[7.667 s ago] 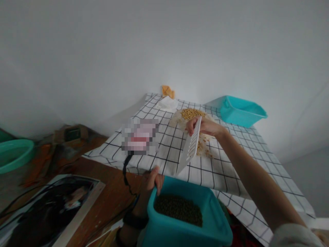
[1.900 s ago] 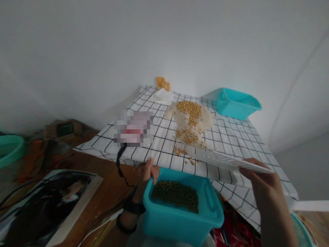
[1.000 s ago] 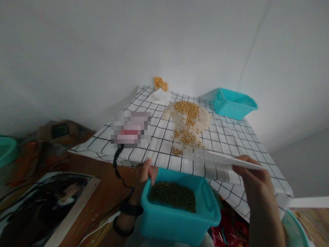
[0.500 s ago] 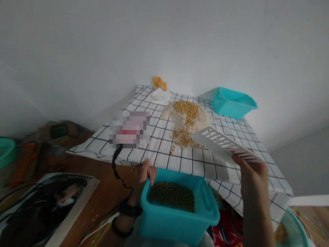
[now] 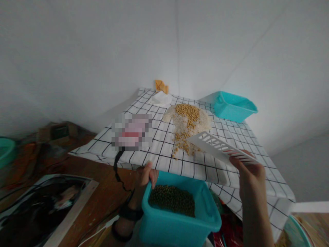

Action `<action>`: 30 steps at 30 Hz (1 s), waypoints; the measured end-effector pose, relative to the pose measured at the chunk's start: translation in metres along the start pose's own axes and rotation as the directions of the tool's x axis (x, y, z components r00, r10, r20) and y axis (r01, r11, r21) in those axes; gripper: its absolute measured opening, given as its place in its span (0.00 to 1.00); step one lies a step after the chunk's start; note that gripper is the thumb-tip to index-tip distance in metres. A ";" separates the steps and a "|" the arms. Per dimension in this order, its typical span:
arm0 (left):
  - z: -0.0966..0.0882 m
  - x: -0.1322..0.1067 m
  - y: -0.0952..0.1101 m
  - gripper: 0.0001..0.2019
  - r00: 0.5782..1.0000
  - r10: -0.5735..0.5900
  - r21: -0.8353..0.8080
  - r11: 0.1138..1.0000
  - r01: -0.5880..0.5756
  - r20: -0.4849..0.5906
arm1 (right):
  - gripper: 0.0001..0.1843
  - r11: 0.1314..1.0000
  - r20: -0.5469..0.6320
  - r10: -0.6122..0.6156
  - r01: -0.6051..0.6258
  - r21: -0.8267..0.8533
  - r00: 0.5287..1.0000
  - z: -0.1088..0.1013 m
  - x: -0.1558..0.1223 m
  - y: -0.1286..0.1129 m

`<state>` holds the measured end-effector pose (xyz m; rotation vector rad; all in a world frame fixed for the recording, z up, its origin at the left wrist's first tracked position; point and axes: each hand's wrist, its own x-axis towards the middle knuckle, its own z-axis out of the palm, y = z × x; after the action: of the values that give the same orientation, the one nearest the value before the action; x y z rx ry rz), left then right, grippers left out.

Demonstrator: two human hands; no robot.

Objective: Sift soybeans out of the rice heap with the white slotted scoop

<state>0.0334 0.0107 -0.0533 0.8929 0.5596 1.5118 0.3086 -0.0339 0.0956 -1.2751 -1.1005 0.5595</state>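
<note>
My left hand [image 5: 145,175] grips the near-left rim of a teal tub [image 5: 180,223] filled with dark green beans [image 5: 172,200], held just under the table's front edge. My right hand [image 5: 248,173] pinches one end of a white slotted plastic panel [image 5: 218,148], which reaches out over the checked tablecloth [image 5: 159,151]. The panel's far end sits by a trail of yellow beans [image 5: 183,143] running from a pile of white rice and yellow beans [image 5: 189,115].
A second teal tub [image 5: 233,106] stands at the table's far right. White tissue [image 5: 160,98] and an orange scrap [image 5: 161,85] lie by the wall. A pixelated object [image 5: 131,132] with a black strap lies left of the pile. A picture frame [image 5: 46,209] rests lower left.
The right hand pulled the panel from the pile toward the front edge, drawing yellow beans along, then tilted its far end up. The left hand kept hold of the tub.
</note>
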 end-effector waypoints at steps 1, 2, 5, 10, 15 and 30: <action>-0.001 0.001 0.000 0.36 1.000 0.002 0.004 1.000 -0.002 0.007 | 0.06 1.000 0.014 0.016 -0.016 -0.013 1.000 0.001 0.000 -0.001; -0.002 0.002 -0.001 0.37 1.000 0.004 0.010 1.000 -0.004 0.016 | 0.06 0.999 0.028 0.032 -0.031 -0.030 0.999 0.002 -0.001 -0.001; -0.007 0.006 -0.004 0.39 0.998 0.014 0.029 0.999 -0.015 0.054 | 0.05 0.998 0.058 0.056 -0.053 -0.045 0.997 0.007 -0.003 -0.003; -0.010 0.009 -0.009 0.40 0.998 0.021 0.044 0.999 -0.024 0.061 | 0.05 1.000 0.040 0.028 -0.028 -0.008 0.999 0.011 -0.006 -0.003; -0.014 0.010 -0.013 0.40 0.997 -0.005 0.053 0.999 0.001 0.079 | 0.07 0.994 0.082 0.075 -0.068 -0.083 0.994 0.009 -0.006 -0.002; -0.030 0.009 -0.026 0.42 0.990 -0.086 0.175 0.982 0.067 0.107 | 0.13 0.990 0.055 0.124 -0.120 -0.069 0.991 0.005 -0.022 0.006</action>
<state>0.0252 0.0277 -0.0896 1.0718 0.6398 1.3484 0.2964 -0.0482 0.0823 -1.3973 -1.1026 0.6614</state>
